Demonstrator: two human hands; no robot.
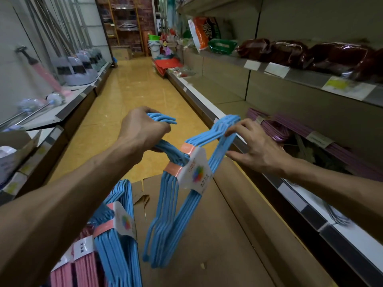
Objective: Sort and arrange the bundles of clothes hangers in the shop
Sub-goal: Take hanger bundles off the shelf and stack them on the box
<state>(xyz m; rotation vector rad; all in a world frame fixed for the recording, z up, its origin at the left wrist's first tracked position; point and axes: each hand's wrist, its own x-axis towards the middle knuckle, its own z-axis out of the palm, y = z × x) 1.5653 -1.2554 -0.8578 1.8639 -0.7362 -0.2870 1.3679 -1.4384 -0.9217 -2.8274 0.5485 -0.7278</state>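
Left hand [143, 129] grips blue hanger bundle [176, 193] by hooks, long axis 1-to-7 o'clock; right hand [255, 146] spread wide, fingertips on its 1 o'clock end.

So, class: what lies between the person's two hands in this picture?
In the head view, the blue hanger bundle spans the gap: the left hand grips its hooks, and the right hand touches its far corner.

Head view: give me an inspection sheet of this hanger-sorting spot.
Surface: cardboard box, flaps closed, beside the shelf.
Job's things: blue hanger bundle held up; second blue bundle and pink bundles lower left; purple bundles on the right shelf.
Clutter: nothing seen.
Hands: left hand grips the hooks; right hand touches a shoulder, fingers spread.
Cables: nothing seen.
Surroundings: yellow floor, dustpans left.
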